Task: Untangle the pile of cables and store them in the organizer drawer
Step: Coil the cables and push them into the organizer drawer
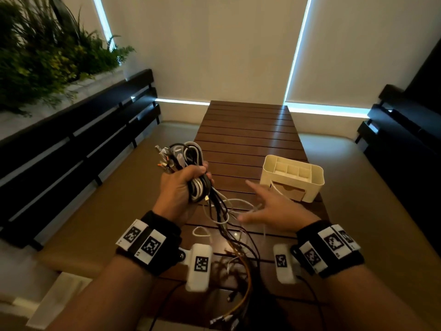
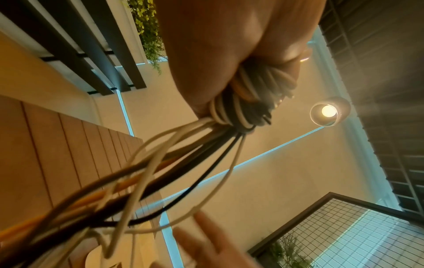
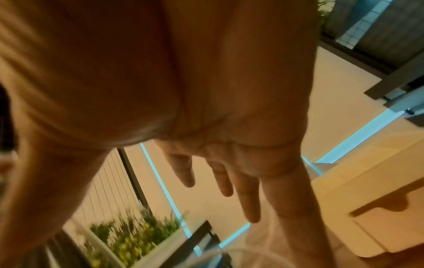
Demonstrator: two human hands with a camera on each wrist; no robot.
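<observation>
My left hand (image 1: 186, 185) grips a thick bundle of black and white cables (image 1: 188, 158), raised above the left edge of the wooden table (image 1: 243, 139). In the left wrist view the bundle (image 2: 243, 108) fans out below my fist into loose black, white and orange strands. Those strands (image 1: 233, 235) trail down onto the table near me. My right hand (image 1: 272, 209) hovers with straight, spread fingers beside the hanging strands, holding nothing; a thin white cable lies under it. A cream organizer (image 1: 293, 177) with a front drawer (image 3: 378, 228) stands on the table's right side.
The slatted table runs away from me toward a blind-covered window (image 1: 214, 56). Dark slatted benches (image 1: 78, 139) flank it on both sides, with a planter of green plants (image 1: 47, 48) at the far left. Loose connector ends (image 1: 226, 318) lie at the table's near edge.
</observation>
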